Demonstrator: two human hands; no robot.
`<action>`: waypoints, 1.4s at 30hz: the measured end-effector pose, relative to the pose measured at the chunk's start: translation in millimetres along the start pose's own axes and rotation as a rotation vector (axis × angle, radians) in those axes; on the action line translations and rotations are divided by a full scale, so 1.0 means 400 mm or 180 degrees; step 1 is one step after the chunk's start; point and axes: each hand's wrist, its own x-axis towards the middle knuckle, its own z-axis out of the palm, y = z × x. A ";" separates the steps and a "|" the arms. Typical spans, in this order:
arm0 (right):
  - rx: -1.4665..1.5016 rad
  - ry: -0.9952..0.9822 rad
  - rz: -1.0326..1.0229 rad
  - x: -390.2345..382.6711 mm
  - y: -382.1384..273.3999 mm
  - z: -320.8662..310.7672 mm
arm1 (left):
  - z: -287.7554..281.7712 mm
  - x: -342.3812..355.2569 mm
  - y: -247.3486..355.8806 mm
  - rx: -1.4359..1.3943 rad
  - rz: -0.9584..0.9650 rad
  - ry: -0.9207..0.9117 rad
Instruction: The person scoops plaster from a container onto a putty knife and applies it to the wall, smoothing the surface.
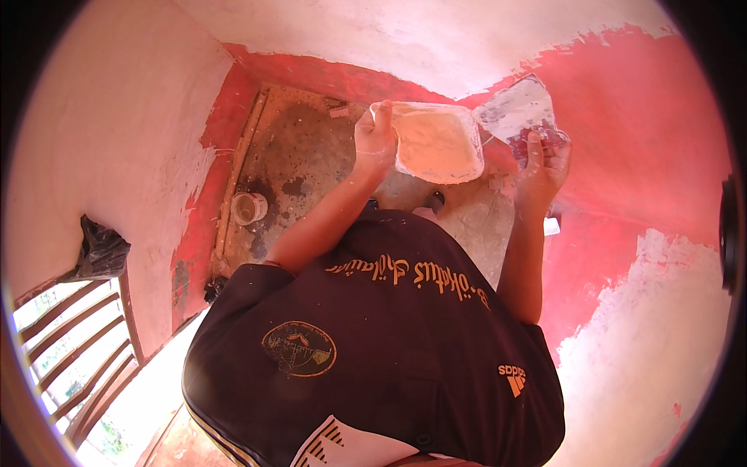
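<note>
My left hand (pixel 377 143) grips the left rim of a shallow rectangular tub (pixel 476 160), thumb on top of its edge. Smooth pale putty (pixel 437 144) fills much of the tub, with smears along the sides. In my right hand (pixel 545 165) is a wide triangular putty knife (pixel 515 107), its blade coated with whitish filler and raised just right of the tub, close to the rim. My right fingers close around its stained handle end.
Red wall (pixel 622 117) partly covered by white filler (pixel 420 47) surrounds me. A small bucket (pixel 249 208) stands on the stained floor (pixel 311 132) at left. Further left are a barred window (pixel 78 335) and a black plastic bag (pixel 101 247) hanging at its corner.
</note>
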 end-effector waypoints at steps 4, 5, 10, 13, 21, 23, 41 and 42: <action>0.0146 0.0145 -0.0198 -0.004 0.006 -0.001 | -0.010 0.000 -0.010 -0.0012 0.0046 -0.0048; 0.0005 0.0136 -0.0250 -0.001 0.009 -0.009 | -0.005 -0.004 -0.005 -0.0057 0.0010 -0.0041; -0.0026 0.0049 -0.0235 -0.001 0.014 -0.019 | -0.002 -0.009 -0.006 -0.0032 -0.0041 -0.0026; -0.0055 0.0032 -0.0216 -0.004 0.009 -0.016 | -0.002 -0.006 -0.015 -0.0064 0.0015 0.0009; -0.0119 -0.0211 -0.0249 -0.002 0.023 -0.032 | 0.001 -0.001 -0.026 -0.0043 -0.0088 -0.0032; -0.0271 -0.0158 -0.0281 -0.011 0.031 -0.030 | 0.015 -0.017 -0.004 0.0018 -0.0086 0.0000; -0.0049 0.0093 -0.0476 -0.016 0.016 -0.018 | -0.005 -0.022 0.008 0.0121 -0.0152 0.0015; -0.0048 0.0095 -0.0475 -0.017 0.015 -0.019 | -0.006 -0.021 0.007 0.0150 -0.0208 -0.0006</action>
